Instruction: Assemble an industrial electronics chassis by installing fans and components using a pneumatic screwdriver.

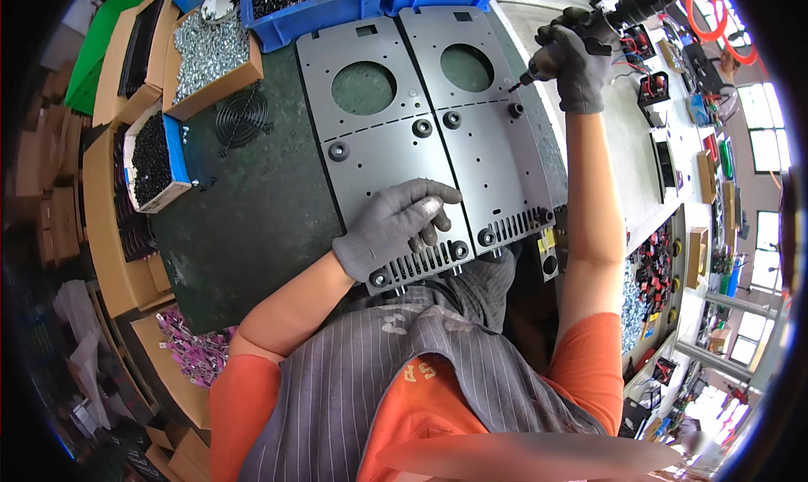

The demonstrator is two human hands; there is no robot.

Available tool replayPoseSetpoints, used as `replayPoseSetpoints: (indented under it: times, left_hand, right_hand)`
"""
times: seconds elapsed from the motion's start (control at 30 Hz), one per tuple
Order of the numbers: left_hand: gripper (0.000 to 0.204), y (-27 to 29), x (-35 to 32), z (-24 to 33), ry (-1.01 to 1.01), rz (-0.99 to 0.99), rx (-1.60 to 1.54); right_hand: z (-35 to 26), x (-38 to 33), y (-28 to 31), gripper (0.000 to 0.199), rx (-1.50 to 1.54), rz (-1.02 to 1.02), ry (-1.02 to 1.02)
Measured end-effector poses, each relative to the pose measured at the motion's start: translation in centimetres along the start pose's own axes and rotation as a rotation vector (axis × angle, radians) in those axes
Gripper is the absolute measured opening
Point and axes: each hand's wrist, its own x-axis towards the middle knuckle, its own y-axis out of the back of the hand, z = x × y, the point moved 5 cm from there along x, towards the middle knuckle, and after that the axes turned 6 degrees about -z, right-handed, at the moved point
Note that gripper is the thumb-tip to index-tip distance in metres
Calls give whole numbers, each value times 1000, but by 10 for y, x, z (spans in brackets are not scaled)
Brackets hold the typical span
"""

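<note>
Head view: can see a left panel (383,158) and a right panel (497,175), both grey metal, lying side by side on the dark green table (252,221), with slotted ends turned to the near edge and a thin gap between. Reaching over the left panel with the gloved left hand (391,221), with thumb and fingers partly curled and index stretched to the gap; cannot tell whether pinching anything small. Wrapping the gloved right hand (582,70) around a black power driver (623,17), with the bit just by the right panel's right edge; hard to judge from this angle whether touching. Can trace a narrow strip of tabletop along that edge, then a pale bench (644,179). Find more room leftward: a broad stretch of tabletop running to the left edge, with a black wire grille (242,119) near the left panel's far half and a box of black screws (171,196) at the left edge. Find blue bins (316,15) along the far edge, close behind the panels.
</note>
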Motion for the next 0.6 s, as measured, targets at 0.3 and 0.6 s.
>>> replayPoseSetpoints:
  times: [0.3, 0.6]
  left_hand:
    - [31, 0, 0, -2, -2, 36, -95]
    - [28, 1, 4, 1, -40, 116, 18]
  right_hand:
    - [-110, -109, 68, 40, 377, -55, -9]
    - [-69, -291, 148, 35, 77, 479, -119]
